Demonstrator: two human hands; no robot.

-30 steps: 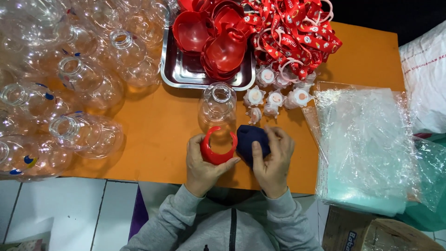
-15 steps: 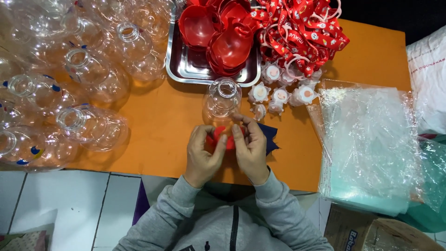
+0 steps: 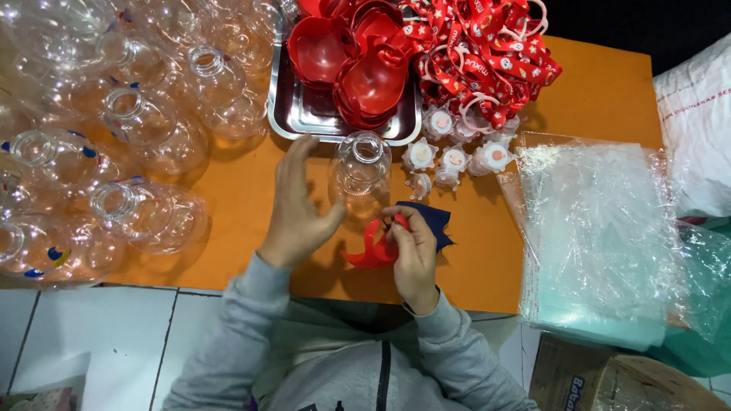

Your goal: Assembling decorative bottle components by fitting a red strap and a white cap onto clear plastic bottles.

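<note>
Red plastic, a curved collar piece (image 3: 371, 247), is pinched in the fingers (image 3: 397, 230) of the right hand (image 3: 415, 255) near the front of the orange desk (image 3: 244, 205), partly over a dark blue piece (image 3: 432, 222). A clear plastic bottle (image 3: 360, 173) is seen upright just beyond it, and the left hand (image 3: 295, 209) is held beside the bottle with fingers spread wide, the thumb at its base. A steel tray (image 3: 304, 118) of red cups is set behind, with clear bags (image 3: 601, 236) stacked at the right.
</note>
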